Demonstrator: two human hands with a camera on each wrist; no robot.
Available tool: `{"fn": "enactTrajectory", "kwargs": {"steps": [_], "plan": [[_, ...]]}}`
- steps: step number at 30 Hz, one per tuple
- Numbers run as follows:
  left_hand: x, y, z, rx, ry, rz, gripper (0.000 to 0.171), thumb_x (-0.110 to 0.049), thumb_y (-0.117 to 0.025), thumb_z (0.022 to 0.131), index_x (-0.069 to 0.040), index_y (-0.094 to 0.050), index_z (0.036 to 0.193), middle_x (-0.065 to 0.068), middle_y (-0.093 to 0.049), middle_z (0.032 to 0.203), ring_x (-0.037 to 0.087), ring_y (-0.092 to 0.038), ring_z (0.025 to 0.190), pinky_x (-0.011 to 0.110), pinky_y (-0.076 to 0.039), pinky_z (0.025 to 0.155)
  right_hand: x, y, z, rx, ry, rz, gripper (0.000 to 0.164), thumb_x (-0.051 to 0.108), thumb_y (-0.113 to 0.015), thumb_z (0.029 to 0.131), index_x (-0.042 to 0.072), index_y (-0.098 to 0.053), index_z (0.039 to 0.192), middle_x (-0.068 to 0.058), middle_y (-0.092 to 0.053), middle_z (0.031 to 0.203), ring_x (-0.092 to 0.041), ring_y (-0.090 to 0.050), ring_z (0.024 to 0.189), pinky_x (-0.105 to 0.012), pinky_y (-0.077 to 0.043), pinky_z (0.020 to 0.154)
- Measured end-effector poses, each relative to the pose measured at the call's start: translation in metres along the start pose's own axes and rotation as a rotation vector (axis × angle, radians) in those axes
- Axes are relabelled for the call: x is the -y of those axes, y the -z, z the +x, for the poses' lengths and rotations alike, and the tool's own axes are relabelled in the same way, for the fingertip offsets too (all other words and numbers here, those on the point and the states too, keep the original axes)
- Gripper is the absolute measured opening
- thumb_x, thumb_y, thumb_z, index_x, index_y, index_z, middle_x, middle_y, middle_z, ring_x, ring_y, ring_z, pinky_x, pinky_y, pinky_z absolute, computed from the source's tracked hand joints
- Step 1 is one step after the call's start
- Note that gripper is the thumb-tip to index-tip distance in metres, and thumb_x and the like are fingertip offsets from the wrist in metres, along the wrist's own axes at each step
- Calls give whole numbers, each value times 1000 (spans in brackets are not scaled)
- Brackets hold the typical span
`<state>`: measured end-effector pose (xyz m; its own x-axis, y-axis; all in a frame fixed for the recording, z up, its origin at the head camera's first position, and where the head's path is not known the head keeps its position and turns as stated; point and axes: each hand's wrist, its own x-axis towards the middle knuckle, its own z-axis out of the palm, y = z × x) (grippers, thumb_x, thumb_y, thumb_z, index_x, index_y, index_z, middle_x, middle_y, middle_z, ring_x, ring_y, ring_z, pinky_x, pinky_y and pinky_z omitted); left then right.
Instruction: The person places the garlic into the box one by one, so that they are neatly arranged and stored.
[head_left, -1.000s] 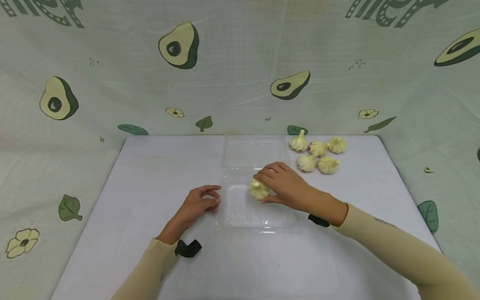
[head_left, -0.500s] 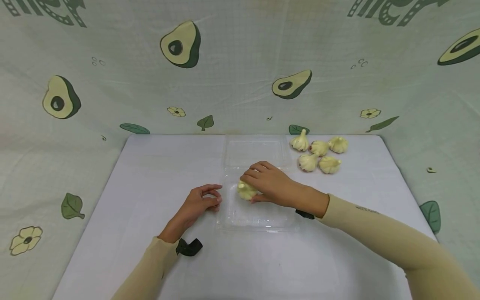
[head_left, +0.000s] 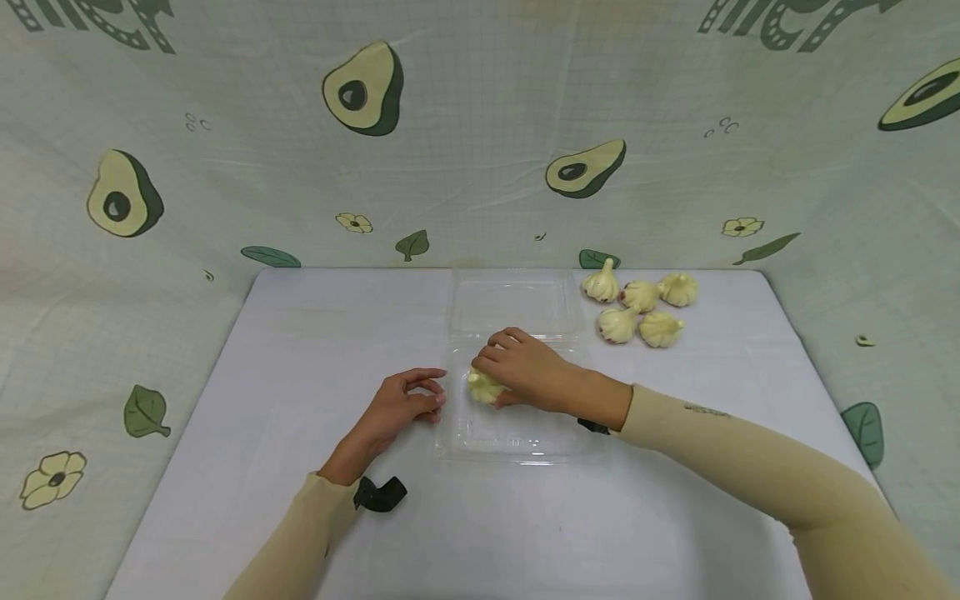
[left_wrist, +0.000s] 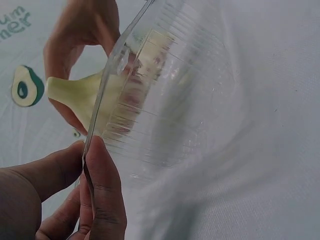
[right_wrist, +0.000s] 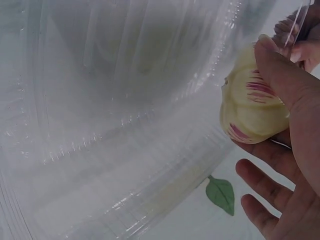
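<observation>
My right hand (head_left: 528,371) holds a garlic bulb (head_left: 483,387) between thumb and fingers, inside the left part of a clear plastic clamshell container (head_left: 517,437). In the right wrist view the bulb (right_wrist: 255,107) is cream with purple streaks, the thumb (right_wrist: 280,70) across it. Its pale stem points up past the container's rim in the left wrist view, where the bulb (left_wrist: 82,95) shows partly through the clear wall. My left hand (head_left: 397,407) is at the container's left edge; thumb and index finger pinch the rim (left_wrist: 92,132).
Several garlic bulbs (head_left: 617,325) lie grouped at the back right of the white table (head_left: 322,333). The container's lid (head_left: 513,304) lies opened flat toward the back edge. Behind the table hangs a cloth (head_left: 480,100) printed with avocados.
My right hand has carried the garlic bulb leftward across the container and a little lower, near its left side. My left hand has stayed at the rim.
</observation>
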<state>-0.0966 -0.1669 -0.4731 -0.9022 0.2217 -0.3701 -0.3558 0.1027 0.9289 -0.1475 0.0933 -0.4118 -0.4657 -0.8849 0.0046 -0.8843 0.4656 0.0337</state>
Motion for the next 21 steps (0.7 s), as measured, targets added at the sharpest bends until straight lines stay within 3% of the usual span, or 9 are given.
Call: {"fn": "enactTrajectory", "kwargs": {"steps": [21], "plan": [[1,-1,1,-1,-13,12,49,0,-73,98,7,-58,144,9,-65,108,11,-69,73,25,-61,70,3,-21,11,-57,35,-107,58,39,-91,83,14,-64,127,-1,-71,120,-26,-58,125,-40,-43,116]]}}
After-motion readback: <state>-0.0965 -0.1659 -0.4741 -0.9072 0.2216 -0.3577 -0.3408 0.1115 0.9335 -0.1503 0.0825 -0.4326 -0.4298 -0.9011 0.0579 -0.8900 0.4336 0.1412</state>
